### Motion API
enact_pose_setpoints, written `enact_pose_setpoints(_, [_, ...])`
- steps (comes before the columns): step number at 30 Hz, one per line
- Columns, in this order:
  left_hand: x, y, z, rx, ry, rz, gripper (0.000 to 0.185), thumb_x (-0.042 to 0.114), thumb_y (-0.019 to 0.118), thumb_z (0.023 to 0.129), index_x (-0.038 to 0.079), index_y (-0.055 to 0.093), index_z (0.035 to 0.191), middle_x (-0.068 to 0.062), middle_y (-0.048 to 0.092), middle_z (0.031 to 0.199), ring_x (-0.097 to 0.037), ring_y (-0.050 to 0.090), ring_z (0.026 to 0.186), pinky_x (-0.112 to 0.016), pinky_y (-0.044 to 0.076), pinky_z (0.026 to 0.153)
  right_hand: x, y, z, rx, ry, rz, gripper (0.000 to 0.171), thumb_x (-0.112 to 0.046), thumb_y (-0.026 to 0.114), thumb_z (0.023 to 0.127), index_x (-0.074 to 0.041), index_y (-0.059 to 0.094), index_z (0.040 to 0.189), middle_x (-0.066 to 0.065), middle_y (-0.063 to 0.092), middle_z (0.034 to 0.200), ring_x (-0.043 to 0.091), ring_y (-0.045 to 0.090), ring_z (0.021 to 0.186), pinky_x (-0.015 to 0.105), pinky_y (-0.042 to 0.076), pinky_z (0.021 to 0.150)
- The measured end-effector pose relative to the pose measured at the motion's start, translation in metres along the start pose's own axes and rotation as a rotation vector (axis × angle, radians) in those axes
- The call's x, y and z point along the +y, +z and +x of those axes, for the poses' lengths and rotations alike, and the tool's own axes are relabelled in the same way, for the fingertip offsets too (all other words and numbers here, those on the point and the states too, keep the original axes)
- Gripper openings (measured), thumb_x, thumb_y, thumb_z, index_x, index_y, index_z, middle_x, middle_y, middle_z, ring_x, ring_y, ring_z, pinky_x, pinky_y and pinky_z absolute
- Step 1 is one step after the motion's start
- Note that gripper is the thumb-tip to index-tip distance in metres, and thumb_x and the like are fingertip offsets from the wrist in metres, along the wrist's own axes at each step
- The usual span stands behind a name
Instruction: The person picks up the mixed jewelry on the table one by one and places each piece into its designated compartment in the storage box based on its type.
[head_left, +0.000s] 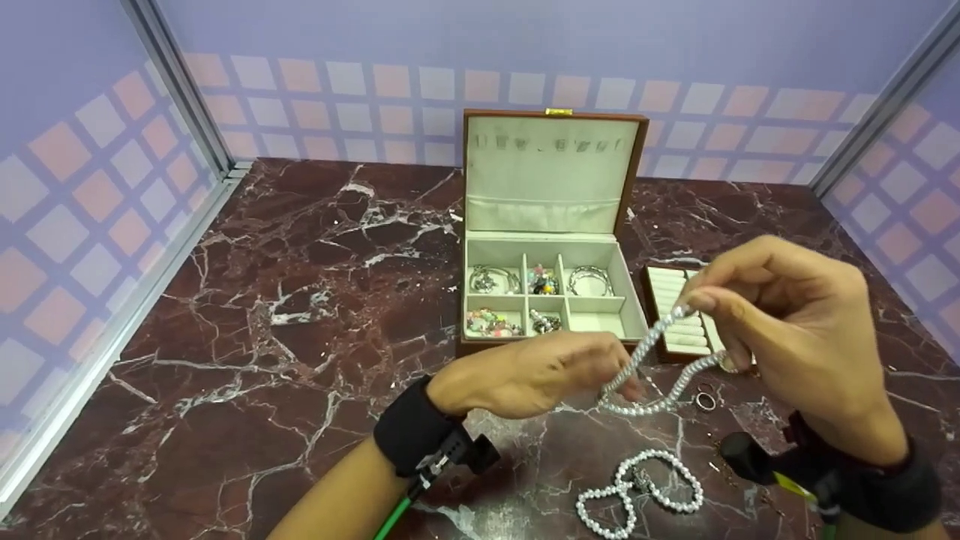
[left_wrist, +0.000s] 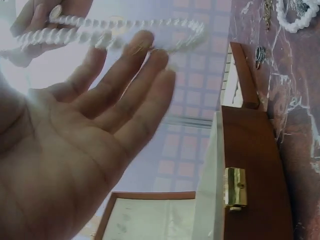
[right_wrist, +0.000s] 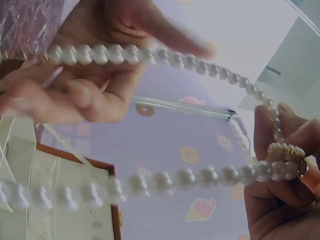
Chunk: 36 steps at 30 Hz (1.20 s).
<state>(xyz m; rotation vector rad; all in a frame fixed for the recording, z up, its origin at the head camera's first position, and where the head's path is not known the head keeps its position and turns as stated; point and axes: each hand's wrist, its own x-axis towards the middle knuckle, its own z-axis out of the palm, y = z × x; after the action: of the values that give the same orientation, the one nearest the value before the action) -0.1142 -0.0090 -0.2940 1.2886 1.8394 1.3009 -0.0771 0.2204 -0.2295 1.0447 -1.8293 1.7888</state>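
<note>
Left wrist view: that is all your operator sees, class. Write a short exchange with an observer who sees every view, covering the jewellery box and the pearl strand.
Operator: My view of the jewellery box hides its compartments. What lies in the front left one?
Observer: Colourful beads; the head view shows them.
Operator: And what is strapped behind the right hand, which pinches the pearl strand?
Observer: A black wristband, also in the head view.

The place looks like a partitioned booth (head_left: 60,67): lilac panels (head_left: 360,26) printed with squares (head_left: 346,78) and sweets (right_wrist: 201,209) meet at metal corner posts (head_left: 187,90) around a dark red marble-patterned desk (head_left: 247,300); the wider building is unclear.
</note>
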Motion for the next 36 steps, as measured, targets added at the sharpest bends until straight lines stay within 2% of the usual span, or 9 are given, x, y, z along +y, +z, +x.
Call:
enact_pose_setpoints(4, [-0.003, 0.003, 0.001, -0.03, -0.047, 0.013, 0.02, 0.025, 0.057, 0.095, 0.011, 0.06, 0.108, -0.001, 0.065, 0.113, -0.009, 0.065, 0.101, -0.019, 0.053, 0.091, 0.003, 0.005, 0.009, 0.107, -0.007, 0.025, 0.008, 0.024, 0.058, 0.078, 0.021, 0.056, 0.085, 0.018, 0.068, 0.071, 0.011, 0.041, 0.037, 0.024, 0.028, 0.028])
enact_pose_setpoints(9, [-0.012, 0.004, 0.005, -0.03, -0.083, 0.057, 0.015, 0.011, 0.06, 0.092, 0.01, 0.064, 0.106, -0.001, 0.067, 0.11, -0.003, 0.065, 0.098, -0.014, 0.051, 0.091, 0.005, 0.01, 0.016, 0.199, 0.016, 0.067, 0.007, 0.022, 0.058, 0.08, 0.022, 0.054, 0.086, 0.02, 0.067, 0.07, 0.014, 0.039, 0.036, 0.027, 0.026, 0.029])
enact_pose_setpoints(16, [-0.017, 0.0, 0.005, 0.039, -0.12, 0.157, 0.018, 0.016, 0.055, 0.095, 0.017, 0.067, 0.108, 0.005, 0.072, 0.107, 0.0, 0.065, 0.094, -0.013, 0.051, 0.086, 0.011, 0.013, 0.023, 0.236, 0.052, 0.061, 0.006, 0.019, 0.059, 0.081, 0.022, 0.055, 0.085, 0.017, 0.064, 0.063, 0.016, 0.04, 0.036, 0.027, 0.026, 0.032])
enact_pose_setpoints(20, [-0.015, -0.008, 0.0, 0.056, -0.194, 0.064, 0.018, 0.018, 0.053, 0.097, 0.015, 0.068, 0.106, 0.003, 0.074, 0.094, 0.0, 0.055, 0.059, -0.013, 0.046, 0.053, 0.017, 0.007, 0.024, 0.226, 0.091, 0.046, 0.006, 0.019, 0.059, 0.082, 0.021, 0.055, 0.086, 0.016, 0.065, 0.065, 0.016, 0.042, 0.037, 0.027, 0.031, 0.032])
enact_pose_setpoints(23, [-0.011, -0.017, -0.005, 0.076, -0.212, 0.019, 0.02, 0.02, 0.052, 0.098, 0.013, 0.069, 0.102, 0.001, 0.075, 0.089, -0.006, 0.047, 0.047, -0.018, 0.034, 0.041, 0.024, 0.004, 0.025, 0.202, 0.138, 0.023, 0.006, 0.017, 0.059, 0.083, 0.02, 0.056, 0.087, 0.014, 0.066, 0.065, 0.016, 0.044, 0.038, 0.026, 0.035, 0.034])
enact_pose_setpoints(26, [-0.008, -0.027, -0.012, 0.088, -0.187, -0.018, 0.023, 0.024, 0.05, 0.099, 0.011, 0.069, 0.098, -0.001, 0.075, 0.086, -0.009, 0.055, 0.053, -0.018, 0.037, 0.045, 0.03, -0.001, 0.025, 0.183, 0.188, -0.02, 0.007, 0.015, 0.061, 0.084, 0.019, 0.057, 0.087, 0.012, 0.062, 0.059, 0.016, 0.044, 0.04, 0.025, 0.035, 0.037])
enact_pose_setpoints(30, [0.0, -0.039, -0.02, 0.082, -0.14, -0.124, 0.028, 0.028, 0.049, 0.099, 0.007, 0.068, 0.096, -0.006, 0.074, 0.086, -0.018, 0.069, 0.073, -0.024, 0.055, 0.066, 0.035, -0.008, 0.023, 0.146, 0.246, -0.113, 0.008, 0.01, 0.064, 0.084, 0.016, 0.06, 0.087, 0.01, 0.055, 0.054, 0.015, 0.042, 0.042, 0.025, 0.034, 0.038])
enact_pose_setpoints(33, [0.006, -0.044, -0.025, 0.11, -0.095, -0.269, 0.031, 0.027, 0.05, 0.099, 0.001, 0.065, 0.096, -0.012, 0.074, 0.087, -0.027, 0.072, 0.085, -0.04, 0.059, 0.084, 0.037, -0.012, 0.022, 0.053, 0.258, -0.26, 0.004, 0.009, 0.065, 0.083, 0.009, 0.065, 0.088, 0.009, 0.057, 0.058, 0.013, 0.042, 0.044, 0.024, 0.035, 0.039])
enact_pose_setpoints(36, [0.013, -0.047, -0.028, 0.191, -0.044, -0.399, 0.029, 0.025, 0.051, 0.099, -0.001, 0.063, 0.096, -0.012, 0.073, 0.085, -0.031, 0.072, 0.084, -0.051, 0.058, 0.08, 0.039, -0.014, 0.021, -0.071, 0.24, -0.409, 0.01, 0.008, 0.066, 0.083, 0.0, 0.07, 0.087, 0.006, 0.063, 0.066, 0.012, 0.043, 0.046, 0.023, 0.035, 0.04])
